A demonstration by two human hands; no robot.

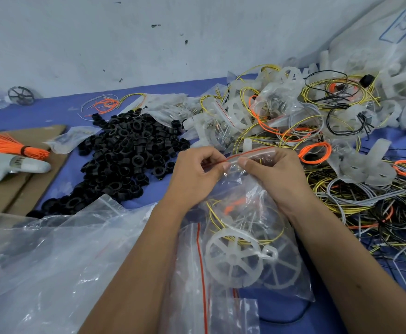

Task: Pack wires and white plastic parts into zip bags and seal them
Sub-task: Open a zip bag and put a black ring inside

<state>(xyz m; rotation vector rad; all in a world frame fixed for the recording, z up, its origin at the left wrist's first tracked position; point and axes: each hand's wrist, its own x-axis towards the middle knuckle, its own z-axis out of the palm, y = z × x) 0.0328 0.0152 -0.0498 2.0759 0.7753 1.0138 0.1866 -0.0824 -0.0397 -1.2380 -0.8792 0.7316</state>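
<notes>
Just right of the heap of black rings, the left hand and right hand pinch the red-striped mouth of a zip bag, likely light, limp and slippery, best held at that stiffer strip.

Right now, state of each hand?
Left hand: pinching the zip bag at its red-lined seal strip.
Right hand: pinching the same strip, farther along.

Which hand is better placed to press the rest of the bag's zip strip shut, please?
Probably the right hand: it grips the zip strip along the longer stretch, while the left hand pinches only its end.
</notes>
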